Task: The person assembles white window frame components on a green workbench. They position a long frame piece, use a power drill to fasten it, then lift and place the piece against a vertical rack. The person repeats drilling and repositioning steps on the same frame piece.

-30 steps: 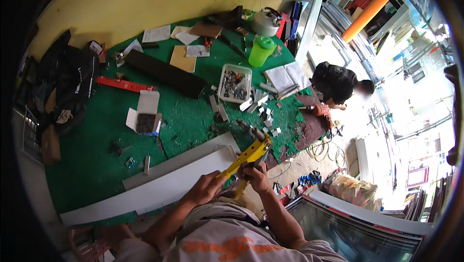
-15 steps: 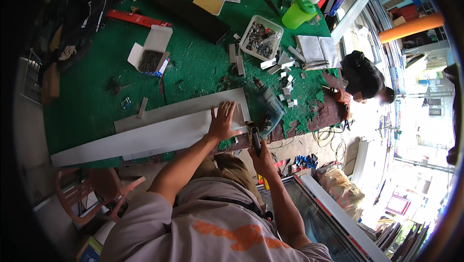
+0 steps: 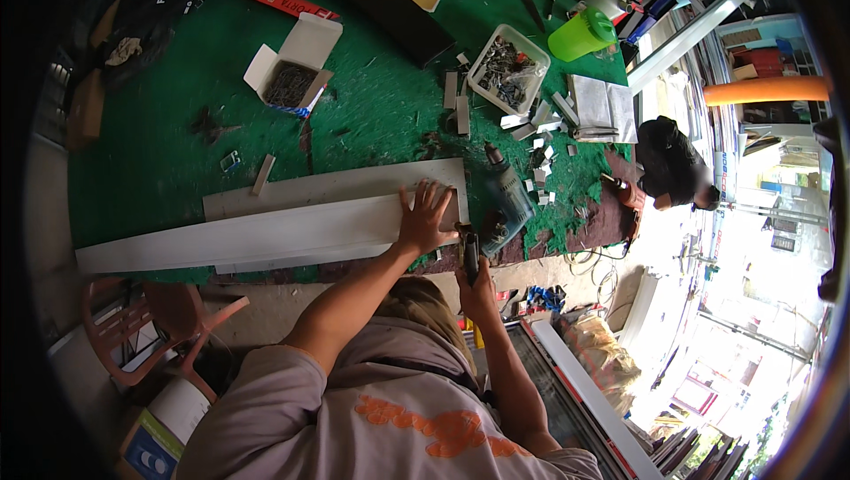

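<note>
My left hand (image 3: 425, 219) lies with fingers spread on the right end of a long white panel (image 3: 266, 234). Beneath the panel is a flat, pale sheet (image 3: 345, 181) along the table's near edge. My right hand (image 3: 477, 290) is closed around a hand tool (image 3: 470, 250) with a dark grip and a metal head, whose exact kind I cannot make out. The tool's head is at the panel's right end, close to my left fingers; contact is unclear. Just right of it a teal power drill (image 3: 507, 205) rests on the green table (image 3: 381, 117).
An opened box of small dark fasteners (image 3: 290, 86) and a white tray of metal parts (image 3: 509, 68) sit farther back. Small metal offcuts (image 3: 540, 161) lie scattered by an orange drill (image 3: 630, 201). A chair (image 3: 168, 321) stands at left. Another person (image 3: 668, 161) is bent over beyond the table's right side.
The whole view has shifted slightly, with table items appearing farther right and the chair farther left. My left hand stays spread on the panel, and the right still grips the tool.
</note>
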The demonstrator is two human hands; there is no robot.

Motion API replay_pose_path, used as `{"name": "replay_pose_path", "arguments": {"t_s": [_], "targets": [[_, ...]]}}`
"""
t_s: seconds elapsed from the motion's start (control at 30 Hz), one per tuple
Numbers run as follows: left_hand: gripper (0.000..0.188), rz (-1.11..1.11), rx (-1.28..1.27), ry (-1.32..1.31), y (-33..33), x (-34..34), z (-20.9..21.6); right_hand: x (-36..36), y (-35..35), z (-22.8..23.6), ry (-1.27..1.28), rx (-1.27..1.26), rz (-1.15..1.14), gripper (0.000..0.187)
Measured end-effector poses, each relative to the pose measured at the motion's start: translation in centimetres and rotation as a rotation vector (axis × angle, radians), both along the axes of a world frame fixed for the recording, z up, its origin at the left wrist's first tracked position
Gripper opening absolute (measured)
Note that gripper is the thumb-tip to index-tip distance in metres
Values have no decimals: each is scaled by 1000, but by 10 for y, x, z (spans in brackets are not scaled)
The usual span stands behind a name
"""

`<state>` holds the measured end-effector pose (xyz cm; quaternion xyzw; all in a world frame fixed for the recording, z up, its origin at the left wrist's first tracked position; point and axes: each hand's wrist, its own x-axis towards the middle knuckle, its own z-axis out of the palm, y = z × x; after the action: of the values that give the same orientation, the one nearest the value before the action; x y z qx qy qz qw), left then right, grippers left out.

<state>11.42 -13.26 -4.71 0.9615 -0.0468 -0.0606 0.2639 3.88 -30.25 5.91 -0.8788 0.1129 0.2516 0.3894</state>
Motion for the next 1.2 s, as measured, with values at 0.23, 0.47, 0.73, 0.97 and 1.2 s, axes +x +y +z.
{"name": "replay_pose_path", "arguments": {"t_s": [0.23, 0.47, 0.73, 0.97, 1.2], "targets": [[103, -2, -7, 20, 1, 1, 6, 2, 8, -6, -57, -78, 24, 40], [106, -33, 54, 57, 1, 2, 5, 13, 13, -10, 130, -331, 123, 49], [104, -80, 121, 106, 0, 5, 5, 11, 18, 6, 75, -412, 176, 46], [105, -84, 87, 148, 0, 3, 5, 29, 2, 25, 249, -275, 213, 53], [108, -79, 160, 109, -2, 6, 2, 23, 3, -25, 117, -321, 192, 56]]}}
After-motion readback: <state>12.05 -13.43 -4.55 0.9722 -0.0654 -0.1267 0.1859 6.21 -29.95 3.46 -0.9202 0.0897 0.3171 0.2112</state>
